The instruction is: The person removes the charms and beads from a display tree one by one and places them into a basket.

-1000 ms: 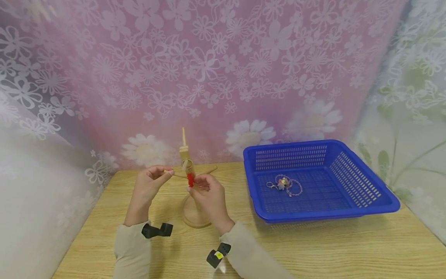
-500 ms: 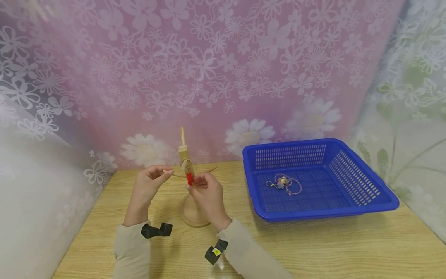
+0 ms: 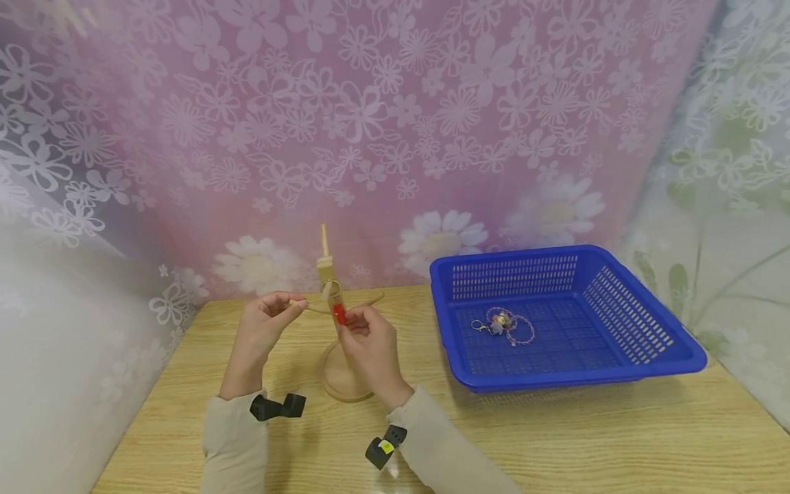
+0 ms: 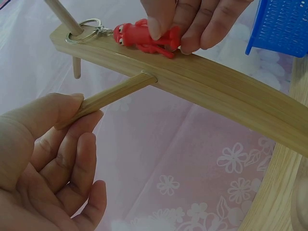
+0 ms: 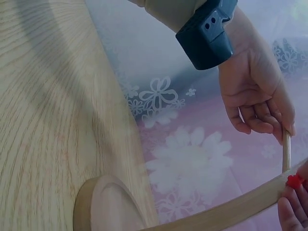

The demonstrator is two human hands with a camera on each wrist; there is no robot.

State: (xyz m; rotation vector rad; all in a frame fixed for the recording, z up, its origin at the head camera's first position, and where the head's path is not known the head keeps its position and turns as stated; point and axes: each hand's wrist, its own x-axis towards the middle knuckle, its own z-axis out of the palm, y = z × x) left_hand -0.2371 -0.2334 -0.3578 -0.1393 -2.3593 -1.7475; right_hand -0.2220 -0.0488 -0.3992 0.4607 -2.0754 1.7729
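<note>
A wooden peg stand with a round base stands upright on the table. My left hand pinches the end of one of its side pegs between thumb and fingers. A red figure keychain hangs by its metal ring, which is looped around an upper peg. The fingers of my right hand pinch the figure's lower part against the stand's post. In the right wrist view only a bit of the red figure shows, at the right edge.
A blue plastic basket stands to the right on the wooden table. Inside it lies a keychain with a braided pink loop and a clasp. A flowered curtain hangs behind the table.
My right hand has turned the red figure slightly, and its lower end now sits a little further right. The left hand has kept its pinch on the peg.
</note>
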